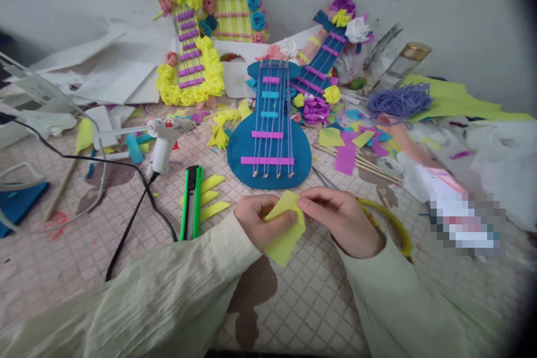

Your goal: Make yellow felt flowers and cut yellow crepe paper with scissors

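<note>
A piece of yellow paper (285,238) is pinched between the thumb and fingers of my left hand (262,221). The fingertips of my right hand (342,215) close on its upper right edge, where the paper looks folded. Just beyond my hands lies a blue paper guitar (271,120) with pink and light-blue crossbars and pale strings. To the left of my left hand are yellow paper strips (213,198) and a green utility knife (192,201). Scissors (325,178), partly hidden, lie behind my right hand.
A white glue gun (163,145) with a black cord stands on the left. Flower-trimmed paper instruments (191,56) lean at the back. Purple yarn (400,99), wooden sticks (373,166), a tape roll (389,166) and paper scraps (346,151) lie on the right.
</note>
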